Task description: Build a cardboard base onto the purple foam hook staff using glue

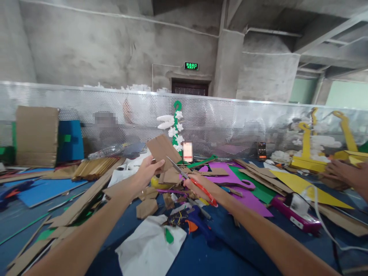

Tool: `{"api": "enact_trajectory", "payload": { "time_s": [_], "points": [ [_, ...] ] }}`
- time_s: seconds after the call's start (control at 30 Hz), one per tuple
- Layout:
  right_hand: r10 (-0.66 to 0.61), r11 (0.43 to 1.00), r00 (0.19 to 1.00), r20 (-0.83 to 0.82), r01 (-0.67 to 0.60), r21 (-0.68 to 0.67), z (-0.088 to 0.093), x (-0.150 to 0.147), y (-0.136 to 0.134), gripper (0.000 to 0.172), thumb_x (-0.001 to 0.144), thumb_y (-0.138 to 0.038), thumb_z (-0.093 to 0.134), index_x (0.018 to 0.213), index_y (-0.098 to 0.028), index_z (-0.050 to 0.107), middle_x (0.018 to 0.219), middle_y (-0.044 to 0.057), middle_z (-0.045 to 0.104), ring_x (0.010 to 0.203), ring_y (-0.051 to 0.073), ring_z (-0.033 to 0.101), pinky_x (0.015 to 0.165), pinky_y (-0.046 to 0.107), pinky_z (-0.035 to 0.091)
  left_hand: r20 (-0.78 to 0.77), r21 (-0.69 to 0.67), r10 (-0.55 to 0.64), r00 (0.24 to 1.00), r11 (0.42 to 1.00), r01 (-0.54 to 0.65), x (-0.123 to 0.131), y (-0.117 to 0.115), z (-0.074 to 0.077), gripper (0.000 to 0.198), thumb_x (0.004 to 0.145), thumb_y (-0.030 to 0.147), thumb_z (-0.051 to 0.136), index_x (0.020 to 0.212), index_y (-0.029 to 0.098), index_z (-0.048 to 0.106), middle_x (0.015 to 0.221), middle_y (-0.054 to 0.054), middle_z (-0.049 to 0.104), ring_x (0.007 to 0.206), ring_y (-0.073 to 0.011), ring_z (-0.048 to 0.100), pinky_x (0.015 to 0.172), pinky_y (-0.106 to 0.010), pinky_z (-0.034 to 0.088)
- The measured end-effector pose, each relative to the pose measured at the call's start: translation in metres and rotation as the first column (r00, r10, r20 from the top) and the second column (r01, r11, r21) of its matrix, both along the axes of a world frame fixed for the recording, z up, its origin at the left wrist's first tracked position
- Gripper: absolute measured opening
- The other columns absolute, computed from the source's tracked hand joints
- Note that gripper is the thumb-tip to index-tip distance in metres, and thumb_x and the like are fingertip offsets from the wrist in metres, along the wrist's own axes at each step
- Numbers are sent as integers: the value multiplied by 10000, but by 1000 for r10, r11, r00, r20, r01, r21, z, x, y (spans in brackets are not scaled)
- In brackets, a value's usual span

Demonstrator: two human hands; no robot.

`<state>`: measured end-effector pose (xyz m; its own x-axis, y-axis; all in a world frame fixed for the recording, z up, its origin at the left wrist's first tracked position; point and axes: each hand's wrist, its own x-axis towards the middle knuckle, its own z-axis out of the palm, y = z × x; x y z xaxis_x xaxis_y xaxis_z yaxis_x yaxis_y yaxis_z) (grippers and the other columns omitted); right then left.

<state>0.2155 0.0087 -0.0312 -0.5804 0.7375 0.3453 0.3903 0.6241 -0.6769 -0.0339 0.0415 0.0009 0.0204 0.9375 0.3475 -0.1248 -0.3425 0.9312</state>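
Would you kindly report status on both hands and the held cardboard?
Left hand gripping cardboard piece. Right hand holding scissors close to it. Clutter below: cardboard scraps, blue glue gun.

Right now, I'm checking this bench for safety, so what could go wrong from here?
The metal scissors with red plastic handles in the right hand point toward the left hand, so a slip might nick it.
The flat brown cardboard piece is held up in the air by the left hand, so it could twist if cut.
The dark blue and orange plastic glue gun lies beside the creased white paper sheet; if hot, which I cannot tell, it might scorch it.
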Motion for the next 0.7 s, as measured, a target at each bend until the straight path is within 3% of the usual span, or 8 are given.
{"api": "enact_trajectory", "payload": {
  "time_s": [0.13,0.3,0.5,0.7],
  "points": [
    [-36,998,998,-44,39,54,1,-4,-5,633,932,-799,376,839,-192,528,700,-5,490,588,135,476,525,257,378,-8,15,-42,999,999,42,6,-6,0,528,672,404,877,1105,161,698,1027,-92,779,912,-245,732,778,-359,613],
    [-74,997,996,-54,76,24,-4,-8,-5,644,960,-782,324,922,-191,578,671,-19,472,563,142,485,531,266,387,-32,27,-30,999,999,31,11,-8,-4,552,688,434,868,1131,155,693,1021,-97,776,915,-256,728,788,-377,604],
    [-143,973,990,-14,143,179,-3,-11,-4,573,1005,-697,339,770,-205,517,712,4,548,669,172,543,643,281,410,13,-1,-29,999,1000,29,14,-10,-4,575,642,419,888,1111,146,698,1026,-110,779,893,-254,726,773,-374,604],
    [-201,957,979,16,193,216,-1,-11,-5,530,1013,-638,403,716,-209,498,678,-2,561,662,178,540,644,281,382,7,-2,-36,999,999,36,18,-16,-2,562,654,424,889,1106,146,705,1038,-110,781,906,-260,730,789,-381,611]
  ]
}}
